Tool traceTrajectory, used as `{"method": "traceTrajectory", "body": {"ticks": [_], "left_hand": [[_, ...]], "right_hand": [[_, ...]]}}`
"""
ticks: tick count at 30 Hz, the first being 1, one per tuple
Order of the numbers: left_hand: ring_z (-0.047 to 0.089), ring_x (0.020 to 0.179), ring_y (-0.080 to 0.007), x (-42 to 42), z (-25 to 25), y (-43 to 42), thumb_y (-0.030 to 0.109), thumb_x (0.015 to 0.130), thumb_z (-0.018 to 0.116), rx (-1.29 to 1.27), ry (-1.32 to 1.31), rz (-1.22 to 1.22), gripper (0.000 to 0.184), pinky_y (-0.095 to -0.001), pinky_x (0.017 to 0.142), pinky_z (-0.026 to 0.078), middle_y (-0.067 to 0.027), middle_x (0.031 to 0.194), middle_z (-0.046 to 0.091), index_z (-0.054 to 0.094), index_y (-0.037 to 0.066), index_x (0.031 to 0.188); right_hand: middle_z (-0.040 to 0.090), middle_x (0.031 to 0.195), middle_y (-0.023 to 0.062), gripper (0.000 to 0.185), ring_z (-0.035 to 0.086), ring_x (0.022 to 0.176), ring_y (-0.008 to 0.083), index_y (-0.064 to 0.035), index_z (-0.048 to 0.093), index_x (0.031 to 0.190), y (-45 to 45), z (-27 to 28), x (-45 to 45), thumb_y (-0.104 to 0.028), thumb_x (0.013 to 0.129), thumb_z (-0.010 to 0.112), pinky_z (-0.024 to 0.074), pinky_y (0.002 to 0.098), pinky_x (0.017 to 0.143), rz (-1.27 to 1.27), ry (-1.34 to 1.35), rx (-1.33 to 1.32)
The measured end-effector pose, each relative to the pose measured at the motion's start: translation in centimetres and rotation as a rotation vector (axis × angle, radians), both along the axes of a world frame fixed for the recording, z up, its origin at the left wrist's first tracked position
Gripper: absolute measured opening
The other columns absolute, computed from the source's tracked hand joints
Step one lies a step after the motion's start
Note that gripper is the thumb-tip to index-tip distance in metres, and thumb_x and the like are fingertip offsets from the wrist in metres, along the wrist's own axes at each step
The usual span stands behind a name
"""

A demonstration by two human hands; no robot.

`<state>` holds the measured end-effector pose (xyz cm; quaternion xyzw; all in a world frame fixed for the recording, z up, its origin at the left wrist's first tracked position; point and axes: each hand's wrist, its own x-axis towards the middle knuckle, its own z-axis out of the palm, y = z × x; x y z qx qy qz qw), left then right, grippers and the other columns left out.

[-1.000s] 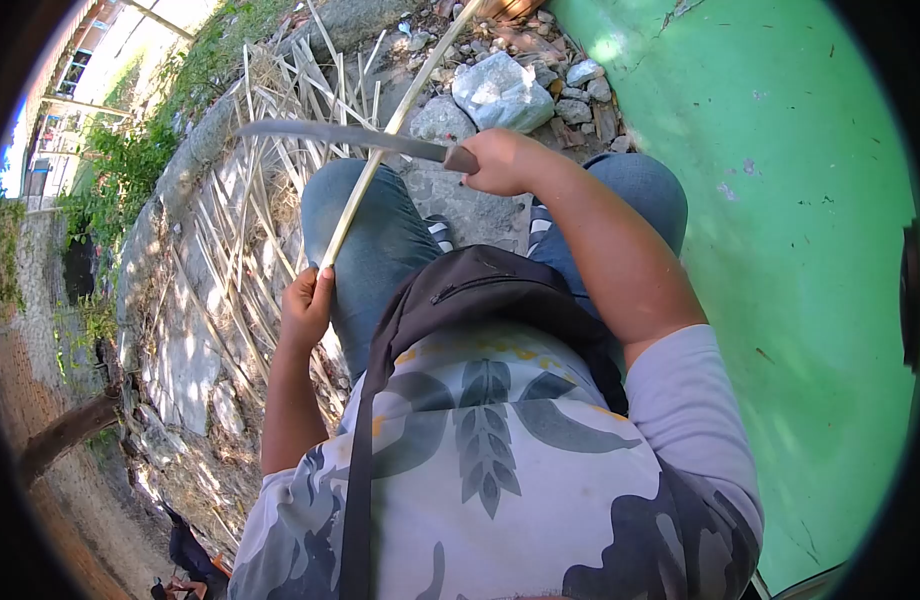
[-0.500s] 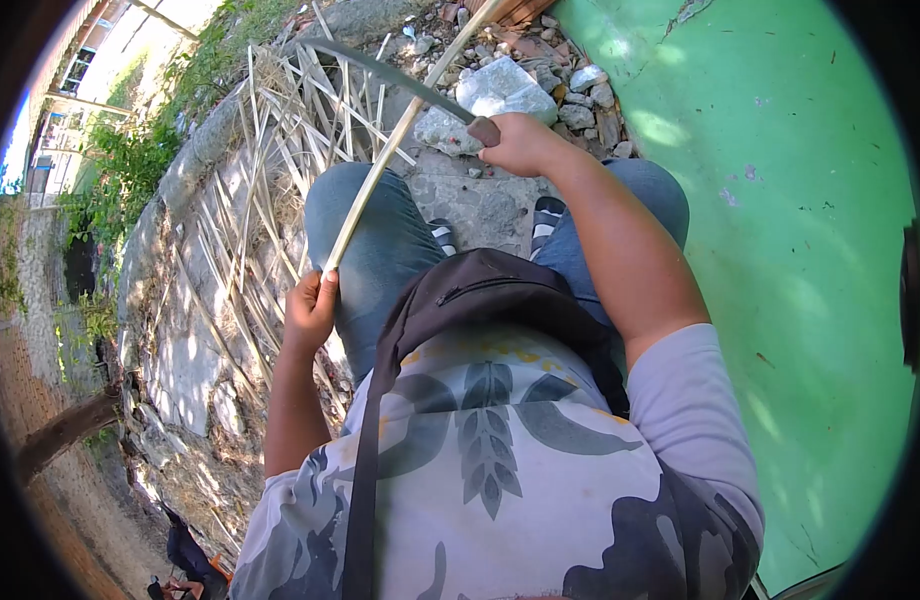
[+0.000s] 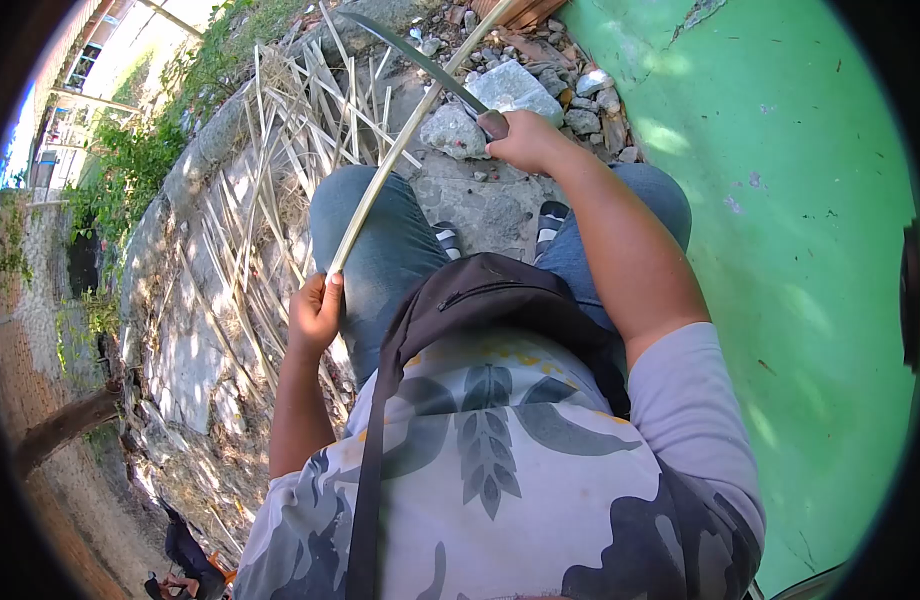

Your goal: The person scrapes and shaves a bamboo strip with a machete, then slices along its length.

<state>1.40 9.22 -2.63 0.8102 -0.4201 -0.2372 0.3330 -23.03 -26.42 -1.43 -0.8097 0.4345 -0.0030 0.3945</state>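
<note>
My left hand (image 3: 316,308) is closed around the lower end of a long pale strip (image 3: 382,172), apparently split bamboo or wood, beside my left knee. The strip slants up and to the right, past the top edge of the view. In my right hand (image 3: 528,143) is the brown handle of a machete (image 3: 420,62). Its long grey blade points up and to the left and crosses the strip above my knees; whether the edge touches it I cannot tell. A black bag (image 3: 490,285) rests on my lap.
Many similar pale strips (image 3: 255,200) lie in a heap on the stony ground at left. Rocks (image 3: 515,90) and rubble are beyond my feet. A smooth green floor (image 3: 780,250) spreads at right. Another person (image 3: 188,555) is at lower left.
The machete blade has swung a little upward, its tip higher and further right. It crosses the strip slightly higher. My left hand keeps its hold, shifted only slightly.
</note>
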Motion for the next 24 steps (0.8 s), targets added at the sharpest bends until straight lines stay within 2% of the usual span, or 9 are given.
{"method": "traceTrajectory", "body": {"ticks": [3, 4, 8, 11, 14, 17, 18, 21, 24], "left_hand": [[0.036, 0.061, -0.0057, 0.2, -0.4, -0.1, 0.034, 0.107, 0.059, -0.012, 0.091, -0.016, 0.046, -0.0283, 0.052, 0.031, 0.0047, 0.062, 0.044, 0.050, 0.005, 0.073], [0.036, 0.061, -0.0058, 0.2, -0.4, -0.2, 0.034, 0.107, 0.059, -0.011, 0.082, -0.024, 0.046, -0.0283, 0.052, 0.031, 0.0044, 0.062, 0.044, 0.050, 0.005, 0.073], [0.037, 0.061, -0.0064, 0.2, -0.5, -0.1, 0.034, 0.106, 0.059, -0.033, 0.056, -0.041, 0.046, -0.0290, 0.053, 0.032, 0.0036, 0.061, 0.045, 0.048, 0.004, 0.073], [0.038, 0.060, -0.0068, -0.1, -0.8, 0.1, 0.034, 0.106, 0.059, -0.056, 0.017, -0.012, 0.046, -0.0300, 0.053, 0.033, 0.0029, 0.060, 0.044, 0.048, 0.004, 0.073], [0.038, 0.060, -0.0072, -1.0, 0.1, 0.0, 0.033, 0.106, 0.059, -0.047, -0.058, 0.003, 0.045, -0.0303, 0.052, 0.033, 0.0022, 0.060, 0.044, 0.051, 0.003, 0.074], [0.040, 0.060, -0.0071, -0.4, 0.4, -0.2, 0.032, 0.106, 0.059, 0.001, -0.037, 0.004, 0.043, -0.0299, 0.053, 0.035, 0.0018, 0.061, 0.048, 0.055, 0.002, 0.075], [0.041, 0.061, -0.0070, -0.3, 0.6, -0.3, 0.032, 0.106, 0.059, 0.022, -0.016, 0.002, 0.043, -0.0297, 0.053, 0.035, 0.0019, 0.062, 0.049, 0.055, 0.001, 0.076], [0.041, 0.062, -0.0065, -0.3, 0.4, -0.4, 0.034, 0.106, 0.059, 0.040, 0.050, 0.011, 0.044, -0.0295, 0.054, 0.036, 0.0025, 0.063, 0.050, 0.056, 0.001, 0.078], [0.042, 0.061, -0.0063, 0.2, -0.2, -0.3, 0.035, 0.106, 0.058, 0.039, 0.025, -0.017, 0.044, -0.0296, 0.054, 0.037, 0.0026, 0.062, 0.049, 0.058, 0.001, 0.079]], "right_hand": [[0.074, 0.097, 0.0183, 0.036, 0.072, 0.092, 0.0319, -0.0019, 0.070, 0.106, 0.8, -1.6, -0.5, -0.028, 0.082, 0.075, 0.0542, 0.0425, 0.082, 0.151, -0.078, -0.048], [0.075, 0.096, 0.0163, 0.031, 0.072, 0.093, 0.0346, -0.0077, 0.073, 0.105, 2.2, -1.3, -0.6, -0.028, 0.081, 0.075, 0.0550, 0.0450, 0.083, 0.222, -0.130, -0.178], [0.075, 0.096, 0.0136, 0.028, 0.071, 0.093, 0.0367, -0.0176, 0.074, 0.108, 5.2, 1.3, 0.2, -0.026, 0.081, 0.074, 0.0554, 0.0474, 0.083, 0.536, 0.019, -0.236], [0.075, 0.093, 0.0123, 0.031, 0.072, 0.089, 0.0329, -0.0164, 0.073, 0.109, 3.5, -0.1, 0.4, -0.029, 0.081, 0.076, 0.0555, 0.0451, 0.080, 0.495, -0.034, -0.270], [0.075, 0.106, 0.0157, 0.034, 0.071, 0.099, 0.0335, -0.0129, 0.074, 0.112, 0.4, -1.8, 0.5, -0.031, 0.083, 0.074, 0.0552, 0.0434, 0.086, 0.194, -0.047, -0.025], [0.074, 0.105, 0.0199, 0.042, 0.072, 0.095, 0.0350, -0.0075, 0.073, 0.113, -0.9, -1.8, 0.1, -0.033, 0.080, 0.075, 0.0554, 0.0423, 0.083, -0.066, -0.048, 0.010], [0.074, 0.104, 0.0223, 0.045, 0.072, 0.094, 0.0360, -0.0056, 0.073, 0.112, -0.5, -0.7, -0.2, -0.033, 0.077, 0.076, 0.0557, 0.0421, 0.082, -0.055, -0.018, 0.009], [0.073, 0.093, 0.0175, 0.040, 0.070, 0.086, 0.0282, -0.0020, 0.069, 0.107, 0.3, -1.4, -0.9, -0.032, 0.082, 0.077, 0.0535, 0.0409, 0.078, 0.118, -0.120, -0.042], [0.074, 0.099, 0.0158, 0.030, 0.071, 0.093, 0.0327, -0.0105, 0.072, 0.107, 2.9, -1.3, -0.1, -0.030, 0.084, 0.074, 0.0544, 0.0433, 0.083, 0.354, -0.028, -0.074]]}}
